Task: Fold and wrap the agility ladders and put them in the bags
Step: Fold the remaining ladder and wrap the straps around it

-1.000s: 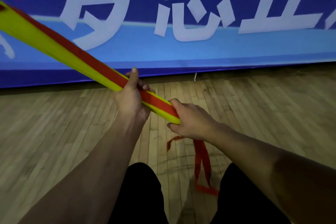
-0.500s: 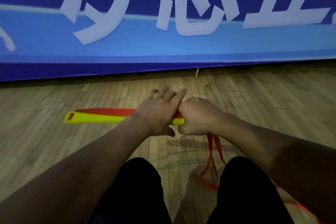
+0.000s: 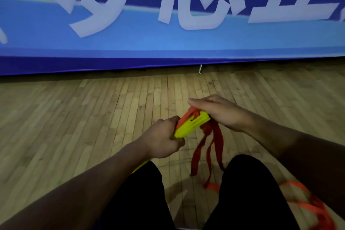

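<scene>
Wooden gym floor (image 3: 93,117) runs up to a blue banner (image 3: 130,43); above the boards the agility ladder's stacked yellow rungs (image 3: 192,126) are held up, the left hand (image 3: 164,142) with its grip curled round the lower end, the right hand (image 3: 216,112) laid with fairly straight fingers over the upper end. Loose red straps (image 3: 207,147) dangle to the floor, so they may tangle or snag during wrapping. The rungs could also fan apart with only one end clamped.

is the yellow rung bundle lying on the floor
No, the left hand grips the yellow rung bundle and the right hand rests over its end, above the wooden floor.
</scene>
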### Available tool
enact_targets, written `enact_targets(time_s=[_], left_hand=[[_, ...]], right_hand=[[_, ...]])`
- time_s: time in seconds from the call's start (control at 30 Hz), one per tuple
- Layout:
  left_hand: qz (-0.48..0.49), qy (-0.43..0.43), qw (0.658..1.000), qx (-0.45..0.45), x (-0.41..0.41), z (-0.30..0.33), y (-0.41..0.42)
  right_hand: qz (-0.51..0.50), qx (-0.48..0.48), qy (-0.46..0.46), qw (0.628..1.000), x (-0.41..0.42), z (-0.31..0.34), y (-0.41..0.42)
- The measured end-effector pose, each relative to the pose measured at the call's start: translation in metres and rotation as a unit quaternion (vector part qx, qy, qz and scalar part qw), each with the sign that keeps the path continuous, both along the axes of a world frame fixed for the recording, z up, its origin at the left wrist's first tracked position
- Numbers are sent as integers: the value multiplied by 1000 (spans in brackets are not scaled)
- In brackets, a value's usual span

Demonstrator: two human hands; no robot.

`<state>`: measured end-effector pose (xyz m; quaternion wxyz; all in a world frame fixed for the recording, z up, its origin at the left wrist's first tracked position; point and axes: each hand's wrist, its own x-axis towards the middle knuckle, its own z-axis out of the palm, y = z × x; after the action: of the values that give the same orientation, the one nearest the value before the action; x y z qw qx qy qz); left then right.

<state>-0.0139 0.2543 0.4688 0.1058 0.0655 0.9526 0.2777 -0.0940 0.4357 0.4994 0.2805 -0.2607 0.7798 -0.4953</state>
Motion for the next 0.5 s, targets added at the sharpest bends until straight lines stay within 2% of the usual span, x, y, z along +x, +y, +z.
enact_targets(time_s=[0.1,0.2,0.33,0.43,0.5], left_hand=[[-6,19,999,-33,-1,-9,-2],[-6,3,999,-51,0,-19,-2],[10,12,996,-83,-1,-29,0],[19,4,998,-52,0,-30,2],[46,-17,999,11,4,-27,4]], right_hand=[[14,33,-13,999,-5,-4,5],[45,123,84,988,-13,0,17],[92,229,201,948,-19,1,28],[90,283,281,913,-22,-8,29],[85,289,325,896,-22,-11,27]])
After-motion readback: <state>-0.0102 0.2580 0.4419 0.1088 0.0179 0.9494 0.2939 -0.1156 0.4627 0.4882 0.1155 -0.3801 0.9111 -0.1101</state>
